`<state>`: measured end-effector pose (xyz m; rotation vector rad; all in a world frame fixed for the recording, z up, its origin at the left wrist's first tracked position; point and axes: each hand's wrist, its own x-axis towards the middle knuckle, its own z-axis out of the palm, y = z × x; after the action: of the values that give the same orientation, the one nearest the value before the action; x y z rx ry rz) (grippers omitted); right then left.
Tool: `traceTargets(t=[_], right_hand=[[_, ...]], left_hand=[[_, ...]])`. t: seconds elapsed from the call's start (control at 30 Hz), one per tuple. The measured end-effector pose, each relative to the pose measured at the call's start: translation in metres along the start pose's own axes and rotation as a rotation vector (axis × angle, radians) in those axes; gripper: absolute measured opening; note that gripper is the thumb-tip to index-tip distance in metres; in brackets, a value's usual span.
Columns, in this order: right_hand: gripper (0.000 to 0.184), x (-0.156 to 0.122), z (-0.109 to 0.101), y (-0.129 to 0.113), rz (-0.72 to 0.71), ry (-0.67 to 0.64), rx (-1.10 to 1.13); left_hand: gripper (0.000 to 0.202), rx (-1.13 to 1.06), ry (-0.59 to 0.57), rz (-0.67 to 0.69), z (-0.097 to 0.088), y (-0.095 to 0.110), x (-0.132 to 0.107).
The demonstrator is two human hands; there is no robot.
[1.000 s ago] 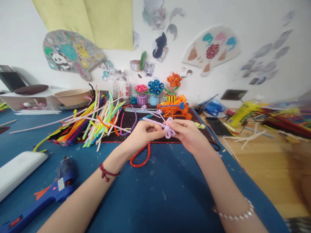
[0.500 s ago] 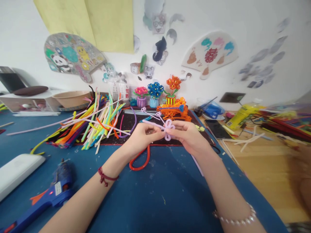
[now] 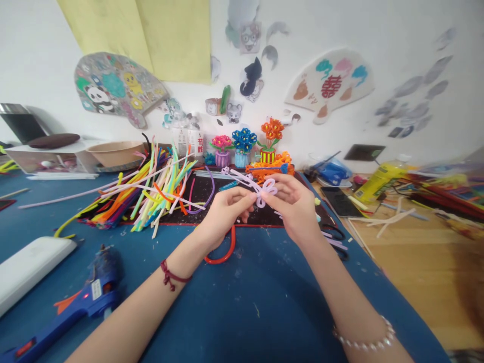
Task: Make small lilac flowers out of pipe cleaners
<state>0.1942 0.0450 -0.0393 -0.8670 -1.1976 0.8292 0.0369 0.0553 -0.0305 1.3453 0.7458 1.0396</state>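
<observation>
A light purple pipe cleaner [image 3: 269,186], bent into several petal-like loops, is held up over the dark mat. My left hand [image 3: 226,210] pinches it near the centre with thumb and forefinger, and a straight end sticks out toward the upper left. My right hand [image 3: 294,202] grips the loops from the right, its thumb in front and its fingers partly behind. Below my left hand, a red loop [image 3: 223,257] like a scissors handle lies on the blue table; the rest of it is hidden.
A pile of coloured pipe cleaners [image 3: 159,189] lies at left. A blue glue gun [image 3: 93,297] with a lit red light sits in front of it, near a white box-like object [image 3: 36,267]. Three potted pipe-cleaner flowers [image 3: 242,146] stand behind my hands. A phone [image 3: 338,201] is at right.
The looped pipe cleaner has tilted and turned in my fingers, its loops now pointing more to the upper right. My right hand has shifted slightly up and its fingers have spread. The view moved slightly.
</observation>
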Motion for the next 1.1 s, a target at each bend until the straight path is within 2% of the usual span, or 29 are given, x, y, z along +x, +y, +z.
traceTargets(t=[0.13,0.37,0.57,0.8,0.93,1.1], right_hand=[[0.032,-0.0023,0.0023,0.0027,-0.051,-0.012,-0.005],[0.03,-0.0024,0.001,0.0045,-0.055,0.002,-0.061],[0.029,-0.0006,-0.003,0.0054,-0.037,-0.057,-0.063],[0.034,-0.002,-0.0007,0.0026,-0.036,-0.059,-0.109],[0.037,-0.0022,-0.0001,0.0016,-0.042,-0.064,-0.121],[0.037,-0.0022,0.0004,0.0025,-0.046,-0.052,-0.13]], left_hand=[[0.022,-0.134,0.074,0.021,0.0048,-0.0023,-0.0025],[0.019,-0.075,0.183,0.129,0.011,-0.0023,-0.005],[0.022,-0.055,0.177,0.04,0.008,-0.0011,-0.0041],[0.03,-0.155,0.128,-0.054,0.007,-0.0001,-0.0036],[0.032,-0.207,0.122,-0.058,0.0076,-0.0004,-0.0043],[0.029,-0.114,0.199,-0.021,0.0093,-0.002,-0.0044]])
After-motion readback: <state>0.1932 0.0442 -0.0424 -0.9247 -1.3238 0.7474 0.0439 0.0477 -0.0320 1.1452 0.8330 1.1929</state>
